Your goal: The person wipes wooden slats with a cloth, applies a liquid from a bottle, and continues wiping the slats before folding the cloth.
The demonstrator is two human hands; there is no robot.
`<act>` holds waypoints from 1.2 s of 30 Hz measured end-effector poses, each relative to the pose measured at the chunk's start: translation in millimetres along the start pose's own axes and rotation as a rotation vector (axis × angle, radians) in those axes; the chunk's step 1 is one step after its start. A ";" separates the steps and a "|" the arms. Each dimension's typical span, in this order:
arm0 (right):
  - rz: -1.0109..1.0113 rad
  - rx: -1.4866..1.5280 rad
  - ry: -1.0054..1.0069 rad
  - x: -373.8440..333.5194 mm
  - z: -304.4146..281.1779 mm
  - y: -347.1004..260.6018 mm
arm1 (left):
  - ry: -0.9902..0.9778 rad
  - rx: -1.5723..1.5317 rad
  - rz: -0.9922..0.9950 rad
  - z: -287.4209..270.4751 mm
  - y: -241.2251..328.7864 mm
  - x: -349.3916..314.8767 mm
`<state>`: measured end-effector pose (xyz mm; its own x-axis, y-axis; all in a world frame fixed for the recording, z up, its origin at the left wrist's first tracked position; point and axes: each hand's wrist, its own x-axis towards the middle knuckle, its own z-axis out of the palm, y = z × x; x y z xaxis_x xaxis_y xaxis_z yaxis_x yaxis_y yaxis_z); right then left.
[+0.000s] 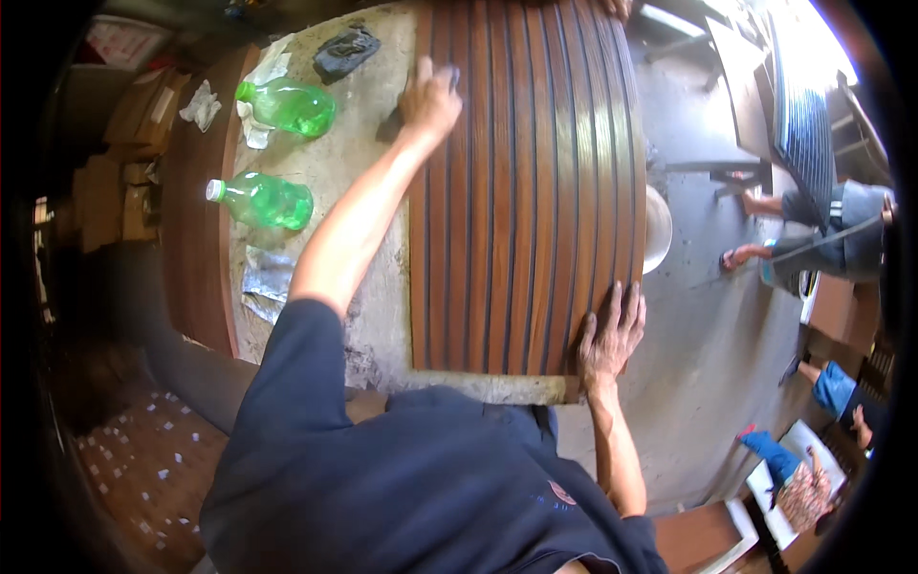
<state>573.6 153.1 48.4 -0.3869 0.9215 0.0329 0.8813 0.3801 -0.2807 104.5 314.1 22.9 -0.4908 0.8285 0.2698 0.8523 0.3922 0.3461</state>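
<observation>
A brown wooden panel [521, 191] with dark grooves running lengthwise lies flat in front of me. My left hand [432, 100] is on the panel's left edge toward the far end, fingers curled down. A small greyish piece shows at its fingertips, but I cannot make out what it is. My right hand [612, 342] rests open on the panel's near right corner, its fingers spread over the grooved face and edge. At the far end, part of another person's hand [619, 8] touches the panel.
Left of the panel, two green-tinted bottles [263, 201] lie on the stained worktop [378, 287], with a dark crumpled bundle [346, 53] beyond them. A brown board [196, 210] borders the worktop's left. A round pale container [657, 230] shows beside the panel's right edge. Other people are at the right.
</observation>
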 end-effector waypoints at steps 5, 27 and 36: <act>0.021 0.024 0.033 10.4 7.8 11.4 | 0.024 -0.157 0.236 -44.9 19.9 -190.8; -0.038 0.063 0.119 -14.1 4.0 28.3 | -0.228 -0.342 0.321 -73.9 130.4 -432.2; -0.079 0.101 0.080 -13.3 2.5 27.0 | 0.012 0.003 -0.048 -0.5 134.0 -125.6</act>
<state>601.8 151.0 38.0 -0.4279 0.8938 0.1343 0.8156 0.4459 -0.3688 280.3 262.4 35.8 -0.5329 0.8040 0.2639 0.8284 0.4322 0.3562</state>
